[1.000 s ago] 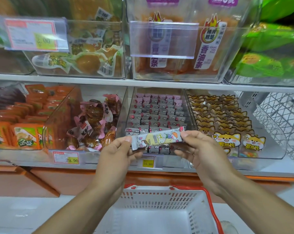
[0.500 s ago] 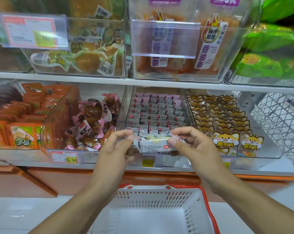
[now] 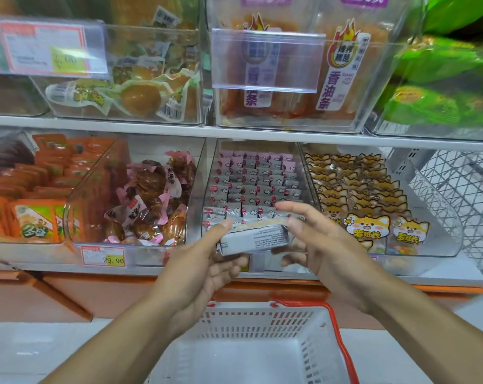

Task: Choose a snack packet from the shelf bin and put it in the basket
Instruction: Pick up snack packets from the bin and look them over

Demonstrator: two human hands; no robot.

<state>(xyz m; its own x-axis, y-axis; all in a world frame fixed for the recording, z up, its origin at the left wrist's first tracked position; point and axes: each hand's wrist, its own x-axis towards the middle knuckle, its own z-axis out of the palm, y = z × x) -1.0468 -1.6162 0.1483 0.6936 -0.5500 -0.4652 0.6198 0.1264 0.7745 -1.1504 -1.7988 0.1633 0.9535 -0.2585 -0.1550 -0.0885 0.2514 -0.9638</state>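
Observation:
A long silver snack packet (image 3: 252, 239) is held between both hands in front of the lower shelf, its printed back side facing me. My left hand (image 3: 204, 268) pinches its left end with thumb on top and fingers beneath. My right hand (image 3: 318, 245) grips its right end, fingers curled round it. Behind the packet is the clear shelf bin (image 3: 207, 173) holding rows of the same pink and silver packets. The white basket (image 3: 234, 322) with an orange handle sits below the hands, nothing visible inside it.
Neighbouring clear bins hold brown wrapped snacks (image 3: 149, 200), orange packets (image 3: 38, 189) and cat-printed packets (image 3: 367, 200). The upper shelf carries bins of egg snacks (image 3: 135, 87) and orange strips (image 3: 290, 79). A wire rack (image 3: 462, 195) stands at right.
The packet has been rotated in my hands from its colourful front to its printed back. Both hands stayed on it and shifted slightly lower.

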